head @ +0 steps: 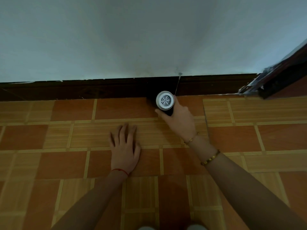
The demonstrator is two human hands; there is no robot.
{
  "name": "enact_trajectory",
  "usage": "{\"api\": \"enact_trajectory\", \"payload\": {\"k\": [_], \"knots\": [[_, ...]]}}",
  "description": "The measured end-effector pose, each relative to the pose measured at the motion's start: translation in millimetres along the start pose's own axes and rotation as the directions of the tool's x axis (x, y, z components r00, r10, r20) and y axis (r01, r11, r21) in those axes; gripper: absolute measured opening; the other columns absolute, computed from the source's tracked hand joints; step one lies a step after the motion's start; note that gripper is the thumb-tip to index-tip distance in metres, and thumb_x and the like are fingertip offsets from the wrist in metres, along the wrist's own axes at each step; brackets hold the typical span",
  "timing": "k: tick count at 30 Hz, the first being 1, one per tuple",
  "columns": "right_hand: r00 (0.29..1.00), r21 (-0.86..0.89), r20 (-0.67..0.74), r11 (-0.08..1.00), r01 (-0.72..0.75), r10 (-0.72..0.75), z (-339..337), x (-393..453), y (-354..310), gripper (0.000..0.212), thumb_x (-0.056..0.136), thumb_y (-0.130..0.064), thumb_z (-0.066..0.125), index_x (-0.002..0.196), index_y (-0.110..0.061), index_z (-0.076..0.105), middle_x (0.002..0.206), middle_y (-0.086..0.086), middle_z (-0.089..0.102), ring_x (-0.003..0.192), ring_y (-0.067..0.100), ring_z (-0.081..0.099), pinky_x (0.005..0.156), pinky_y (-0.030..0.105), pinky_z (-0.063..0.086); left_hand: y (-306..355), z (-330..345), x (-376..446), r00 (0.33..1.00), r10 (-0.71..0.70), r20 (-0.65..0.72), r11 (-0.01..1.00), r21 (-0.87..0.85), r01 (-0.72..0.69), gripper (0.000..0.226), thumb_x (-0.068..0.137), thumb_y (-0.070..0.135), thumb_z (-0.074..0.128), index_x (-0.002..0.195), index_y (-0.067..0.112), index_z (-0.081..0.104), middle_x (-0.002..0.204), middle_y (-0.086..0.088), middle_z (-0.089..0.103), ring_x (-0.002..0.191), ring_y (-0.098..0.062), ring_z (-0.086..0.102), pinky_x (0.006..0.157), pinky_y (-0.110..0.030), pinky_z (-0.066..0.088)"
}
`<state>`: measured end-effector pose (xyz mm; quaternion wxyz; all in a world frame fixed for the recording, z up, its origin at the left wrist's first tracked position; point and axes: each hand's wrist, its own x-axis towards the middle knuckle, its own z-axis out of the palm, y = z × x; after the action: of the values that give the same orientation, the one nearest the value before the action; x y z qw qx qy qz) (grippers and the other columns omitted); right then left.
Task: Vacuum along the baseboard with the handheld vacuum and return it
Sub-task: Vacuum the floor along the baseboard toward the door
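Note:
My right hand (pixel 179 119) grips the handheld vacuum (pixel 164 101), a dark tube whose white round vented rear cap faces the camera. Its front end points at the dark brown baseboard (pixel 99 89) where wall meets floor and is hidden behind the body. My left hand (pixel 124 146) lies flat on the tiled floor, fingers spread, holding nothing, to the left and nearer than the vacuum.
A pale blue-grey wall (pixel 149 39) rises above the baseboard. The floor (pixel 66 163) is orange and tan patterned tile. A dark door frame or edge (pixel 280 77) juts in at the right end of the baseboard.

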<state>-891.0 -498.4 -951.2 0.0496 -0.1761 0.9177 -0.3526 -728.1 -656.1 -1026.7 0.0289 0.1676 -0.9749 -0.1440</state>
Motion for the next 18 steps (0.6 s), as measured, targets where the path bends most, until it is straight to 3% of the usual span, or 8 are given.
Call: {"api": "enact_trajectory", "payload": {"k": [3, 6, 10, 14, 18], "knots": [[0.999, 0.033, -0.029, 0.999, -0.044, 0.045, -10.0, -3.0, 13.8, 0.071, 0.083, -0.054, 0.067, 0.14, -0.016, 0.045, 0.111, 0.003, 0.071, 0.09, 0.016, 0.068, 0.071, 0.028, 0.058, 0.2, -0.5, -0.9, 1.0, 0.006, 0.0, 1.0, 0.0, -0.006, 0.055, 0.096, 0.04, 0.036, 0.147, 0.021, 0.041, 0.154, -0.01, 0.037, 0.146, -0.03, 0.027, 0.119, -0.063, 0.012], [0.99, 0.046, -0.091, 0.994, -0.103, 0.107, -30.7, -10.9, 41.2, 0.066, 0.083, -0.046, 0.071, 0.136, -0.012, 0.049, 0.111, 0.002, 0.07, 0.088, 0.006, 0.061, 0.069, 0.015, 0.046, 0.7, -1.5, -1.0, 1.0, 0.005, -0.002, 1.0, -0.004, -0.005, 0.055, 0.096, 0.04, 0.036, 0.147, 0.02, 0.042, 0.154, -0.01, 0.037, 0.146, -0.031, 0.027, 0.119, -0.063, 0.013], [0.94, 0.085, -0.215, 0.965, -0.25, 0.263, -62.6, -22.2, 74.7, 0.063, 0.082, -0.049, 0.07, 0.13, -0.011, 0.053, 0.102, -0.001, 0.068, 0.089, 0.014, 0.065, 0.067, 0.02, 0.046, 1.7, -1.4, -1.5, 1.0, 0.001, -0.008, 1.0, -0.007, -0.001, 0.055, 0.095, 0.04, 0.037, 0.147, 0.02, 0.042, 0.154, -0.011, 0.037, 0.145, -0.032, 0.027, 0.119, -0.063, 0.012], [0.909, 0.086, -0.313, 0.961, -0.261, 0.275, -72.2, -28.5, 79.0, 0.064, 0.084, -0.046, 0.07, 0.132, -0.008, 0.052, 0.109, 0.005, 0.069, 0.095, 0.015, 0.064, 0.071, 0.023, 0.044, 2.9, -1.2, -1.5, 1.0, -0.002, -0.013, 1.0, -0.003, 0.002, 0.055, 0.095, 0.04, 0.036, 0.146, 0.019, 0.043, 0.153, -0.011, 0.037, 0.146, -0.033, 0.027, 0.12, -0.062, 0.01], [0.96, 0.07, -0.189, 0.978, -0.195, 0.205, -58.6, -24.3, 66.4, 0.07, 0.082, -0.05, 0.07, 0.138, -0.013, 0.047, 0.111, 0.004, 0.071, 0.096, 0.021, 0.068, 0.073, 0.035, 0.057, 3.0, -1.2, -1.9, 1.0, -0.002, -0.006, 1.0, 0.005, 0.002, 0.055, 0.096, 0.04, 0.035, 0.145, 0.019, 0.044, 0.153, -0.011, 0.037, 0.146, -0.033, 0.027, 0.12, -0.062, 0.01]]}}
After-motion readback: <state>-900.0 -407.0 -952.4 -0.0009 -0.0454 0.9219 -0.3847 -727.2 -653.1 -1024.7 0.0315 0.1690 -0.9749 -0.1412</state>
